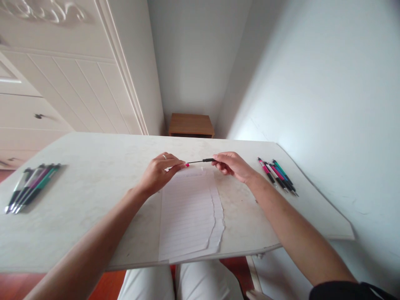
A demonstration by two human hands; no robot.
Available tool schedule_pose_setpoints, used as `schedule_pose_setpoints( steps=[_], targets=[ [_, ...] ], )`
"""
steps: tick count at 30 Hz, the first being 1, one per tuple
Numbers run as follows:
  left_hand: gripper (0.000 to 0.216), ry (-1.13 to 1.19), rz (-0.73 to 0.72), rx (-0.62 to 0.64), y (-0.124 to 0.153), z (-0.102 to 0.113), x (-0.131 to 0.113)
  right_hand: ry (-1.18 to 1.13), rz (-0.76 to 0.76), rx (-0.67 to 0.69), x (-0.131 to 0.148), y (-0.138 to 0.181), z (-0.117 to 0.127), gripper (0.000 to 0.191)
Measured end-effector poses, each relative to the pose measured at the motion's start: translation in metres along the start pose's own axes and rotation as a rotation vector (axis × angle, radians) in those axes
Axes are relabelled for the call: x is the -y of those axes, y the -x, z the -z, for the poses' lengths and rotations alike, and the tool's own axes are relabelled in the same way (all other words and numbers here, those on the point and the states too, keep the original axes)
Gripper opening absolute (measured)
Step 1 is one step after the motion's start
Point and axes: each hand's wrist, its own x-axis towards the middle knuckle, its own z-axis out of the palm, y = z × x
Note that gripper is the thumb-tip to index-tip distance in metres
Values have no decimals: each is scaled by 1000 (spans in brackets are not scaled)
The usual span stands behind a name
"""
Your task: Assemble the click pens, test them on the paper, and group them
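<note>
A thin black rod (206,160) is being pinched in the grip of the right hand (231,166) over the desk (109,154), near the far edge of the paper sheets (189,212); a pink-tipped piece (187,165) is being pinched by the left hand (160,171). Light, level, in-line handling is being advised. Any contents of the closed drawers (18,112) are being hidden.
</note>
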Motion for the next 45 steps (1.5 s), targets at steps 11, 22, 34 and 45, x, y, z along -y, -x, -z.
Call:
schedule_pose_setpoints(
  steps=[11, 22, 34, 45],
  targets=[
    [15, -16, 16, -39, 1, 1, 3, 11, -57, 28, 1, -7, 44, 34],
    [18, -37, -27, 55, 3, -3, 0, 54, -46, -4, 1, -9, 62, 35],
    [19, -96, -71, 119, 4, -4, 2, 551, 61, 53, -2, -7, 66, 30],
    [20, -100, -71, 115, 4, -4, 4, 870, 318, 9, -6, -11, 68, 30]
  ],
)
